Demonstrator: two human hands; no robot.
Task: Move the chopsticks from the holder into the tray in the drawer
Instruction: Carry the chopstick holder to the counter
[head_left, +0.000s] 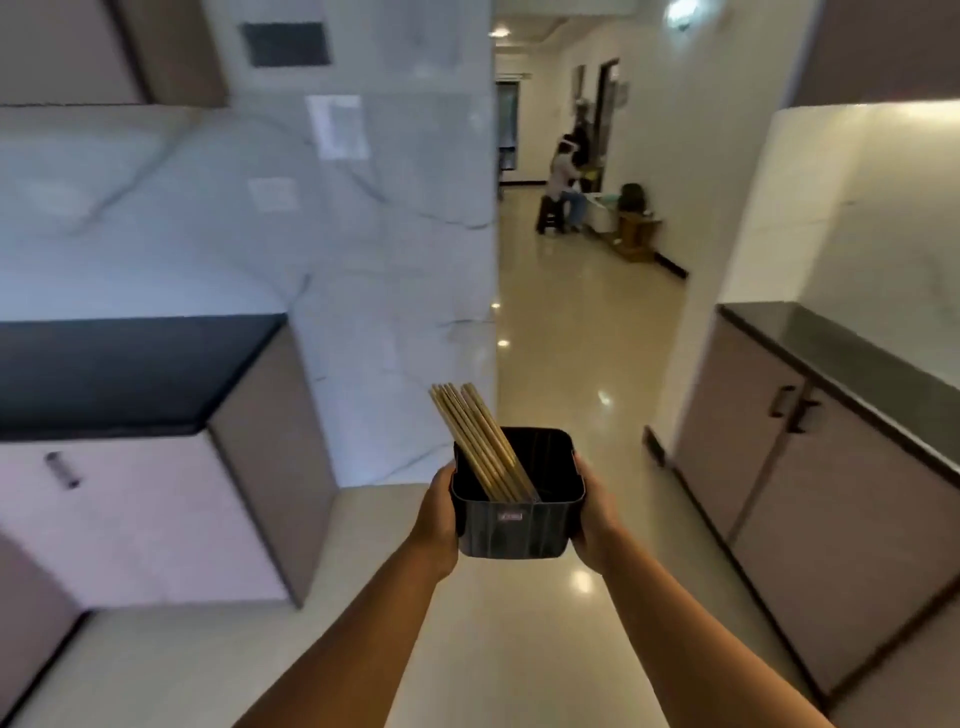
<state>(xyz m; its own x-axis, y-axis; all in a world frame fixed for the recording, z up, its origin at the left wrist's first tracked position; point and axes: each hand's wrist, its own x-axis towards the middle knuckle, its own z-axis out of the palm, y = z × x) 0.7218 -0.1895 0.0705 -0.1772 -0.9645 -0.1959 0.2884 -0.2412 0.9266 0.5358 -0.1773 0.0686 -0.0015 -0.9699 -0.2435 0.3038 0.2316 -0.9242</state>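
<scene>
Glossy cream floor (545, 322), cabinets (831, 519) standing on it both sides; dark table (119, 374) on left bare.

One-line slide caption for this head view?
Both hands, left hand and right hand, carry the black holder of chopsticks through the kitchen.

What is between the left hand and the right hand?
In the head view, the black holder sits between the left hand and right hand, with the chopsticks leaning inside.

Single head-worn wide-angle view, facing forward and slightly down, close over outstretched forearms, looking along the kitchen floor (545, 649) toward a hallway
</scene>
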